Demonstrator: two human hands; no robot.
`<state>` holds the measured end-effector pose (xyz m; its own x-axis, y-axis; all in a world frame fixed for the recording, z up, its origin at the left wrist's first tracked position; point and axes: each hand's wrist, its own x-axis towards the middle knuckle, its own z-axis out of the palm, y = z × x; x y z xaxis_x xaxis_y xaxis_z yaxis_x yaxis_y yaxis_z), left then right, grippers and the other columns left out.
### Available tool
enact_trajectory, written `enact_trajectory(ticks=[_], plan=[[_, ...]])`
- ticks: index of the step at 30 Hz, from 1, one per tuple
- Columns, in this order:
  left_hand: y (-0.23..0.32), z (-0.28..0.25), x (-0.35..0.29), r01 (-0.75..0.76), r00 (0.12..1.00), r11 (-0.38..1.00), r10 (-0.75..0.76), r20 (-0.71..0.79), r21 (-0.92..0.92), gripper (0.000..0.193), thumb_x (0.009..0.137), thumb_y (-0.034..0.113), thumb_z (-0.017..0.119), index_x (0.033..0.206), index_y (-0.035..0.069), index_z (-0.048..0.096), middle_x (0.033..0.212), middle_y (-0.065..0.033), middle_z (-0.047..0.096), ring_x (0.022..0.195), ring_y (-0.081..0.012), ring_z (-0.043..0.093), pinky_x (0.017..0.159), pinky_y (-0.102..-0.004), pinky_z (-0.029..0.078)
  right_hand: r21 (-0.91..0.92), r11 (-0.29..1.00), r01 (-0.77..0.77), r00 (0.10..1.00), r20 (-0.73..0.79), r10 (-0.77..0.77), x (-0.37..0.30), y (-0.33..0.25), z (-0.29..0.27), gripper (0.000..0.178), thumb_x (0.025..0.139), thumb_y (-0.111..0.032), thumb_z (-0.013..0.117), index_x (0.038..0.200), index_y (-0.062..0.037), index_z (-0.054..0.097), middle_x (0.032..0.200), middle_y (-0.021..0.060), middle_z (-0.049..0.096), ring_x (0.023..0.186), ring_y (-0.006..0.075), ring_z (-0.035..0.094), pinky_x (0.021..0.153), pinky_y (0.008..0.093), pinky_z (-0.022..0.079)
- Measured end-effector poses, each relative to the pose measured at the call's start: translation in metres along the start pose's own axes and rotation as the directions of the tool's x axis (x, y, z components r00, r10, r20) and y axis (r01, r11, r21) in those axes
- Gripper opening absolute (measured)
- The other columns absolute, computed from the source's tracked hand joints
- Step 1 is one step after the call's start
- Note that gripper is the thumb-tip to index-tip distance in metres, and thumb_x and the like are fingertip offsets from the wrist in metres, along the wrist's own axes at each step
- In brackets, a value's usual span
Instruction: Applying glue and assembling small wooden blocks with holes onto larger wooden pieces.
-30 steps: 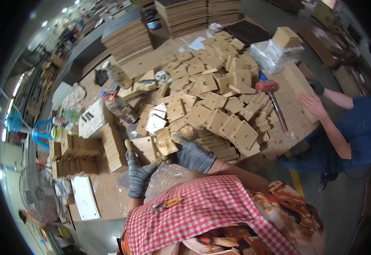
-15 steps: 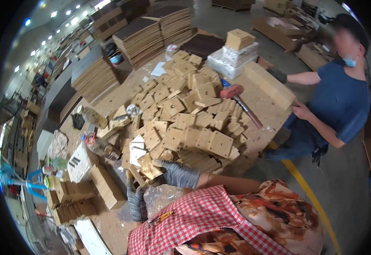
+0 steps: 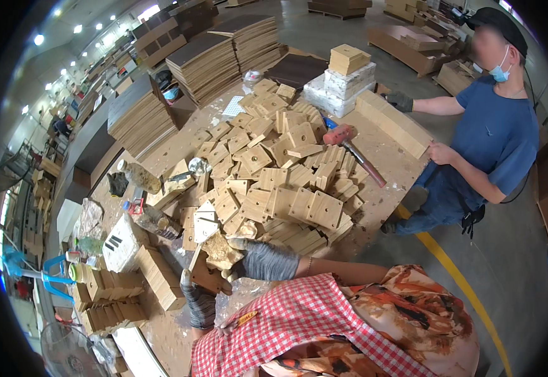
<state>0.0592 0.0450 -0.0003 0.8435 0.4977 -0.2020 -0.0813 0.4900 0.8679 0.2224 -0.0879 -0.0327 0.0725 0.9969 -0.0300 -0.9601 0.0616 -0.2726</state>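
Observation:
My left hand (image 3: 200, 303), in a grey glove, is closed on the lower edge of a small wooden block (image 3: 206, 276), which is tilted up. My right hand (image 3: 266, 260), gloved too, is closed round a crumpled yellow-brown rag-like lump (image 3: 222, 252), its lower fingertips by the block's right edge. The lump partly covers the block. Just beyond the hands spreads a large heap of wooden blocks (image 3: 258, 200), many with drilled holes. White drilled pieces (image 3: 205, 225) lie at its near side.
A red-headed mallet (image 3: 342, 134) lies right of the heap. Plastic bottles (image 3: 141, 176), a white foam block (image 3: 123, 242) and stacked blocks (image 3: 161, 276) stand to the left. Across the table, a co-worker (image 3: 497, 125) in blue holds a long row of blocks (image 3: 392, 125).
The small block between my hands has turned so that a broad brown face shows. My right fingers have come lower, near its edge. The co-worker's head has turned.

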Motion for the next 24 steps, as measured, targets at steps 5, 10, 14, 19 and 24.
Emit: enact_trajectory(ticks=[5, 10, 14, 19, 24], plan=[[-0.008, -0.009, -0.012, -0.005, 0.996, 0.995, -0.004, 0.090, 0.103, 0.060, 0.092, 0.057, 0.056, 0.118, 0.003, 0.056, 0.099, -0.0129, 0.065, 0.078, -0.0267, 0.066, 0.071, -0.0403, 0.056, 0.000, 1.000, -0.029, 0.996, 0.090, 0.029, 0.007, 0.009, -0.003, 0.044, 0.103, -0.034, 0.051, 0.130, 0.0009, 0.053, 0.110, 0.0149, 0.069, 0.087, 0.0305, 0.070, 0.082, 0.0423, 0.058], [-0.013, -0.020, -0.018, 0.019, 0.997, 0.999, -0.021, 0.074, 0.030, 0.049, 0.092, 0.042, 0.061, 0.122, 0.003, 0.055, 0.104, -0.0120, 0.065, 0.090, -0.0278, 0.068, 0.078, -0.0410, 0.057, 0.065, 0.997, -0.035, 0.992, 0.126, 0.026, 0.006, 0.007, -0.003, 0.048, 0.104, -0.034, 0.047, 0.137, 0.0013, 0.046, 0.118, 0.0184, 0.066, 0.093, 0.0329, 0.069, 0.086, 0.0436, 0.056], [-0.016, -0.021, -0.011, -0.032, 0.991, 0.998, 0.038, -0.132, 0.049, 0.043, 0.090, 0.029, 0.065, 0.123, 0.003, 0.055, 0.110, -0.0099, 0.064, 0.096, -0.0258, 0.067, 0.078, -0.0429, 0.060, 0.079, 0.996, 0.046, 0.995, 0.080, -0.052, 0.002, 0.003, 0.001, 0.028, 0.103, -0.032, 0.052, 0.113, -0.0068, 0.058, 0.094, 0.0067, 0.068, 0.095, 0.0293, 0.069, 0.081, 0.0403, 0.059], [-0.016, -0.016, -0.013, -0.070, 0.977, 0.994, 0.085, -0.194, 0.084, 0.042, 0.089, 0.023, 0.068, 0.125, 0.004, 0.056, 0.110, -0.0085, 0.063, 0.097, -0.0232, 0.066, 0.074, -0.0435, 0.062, 0.084, 0.996, 0.000, 0.996, 0.085, -0.007, 0.003, 0.003, 0.000, 0.050, 0.107, -0.031, 0.041, 0.144, 0.0014, 0.038, 0.135, 0.0190, 0.056, 0.119, 0.0329, 0.059, 0.095, 0.0450, 0.053], [-0.016, -0.012, -0.017, -0.072, 0.966, 0.996, 0.084, -0.246, 0.056, 0.042, 0.088, 0.024, 0.070, 0.123, 0.003, 0.058, 0.109, -0.0080, 0.064, 0.096, -0.0210, 0.066, 0.076, -0.0392, 0.060, 0.047, 0.997, -0.064, 0.994, 0.087, 0.059, 0.011, 0.009, -0.008, 0.050, 0.107, -0.035, 0.040, 0.146, -0.0034, 0.038, 0.140, 0.0173, 0.052, 0.120, 0.0291, 0.058, 0.096, 0.0420, 0.054]])
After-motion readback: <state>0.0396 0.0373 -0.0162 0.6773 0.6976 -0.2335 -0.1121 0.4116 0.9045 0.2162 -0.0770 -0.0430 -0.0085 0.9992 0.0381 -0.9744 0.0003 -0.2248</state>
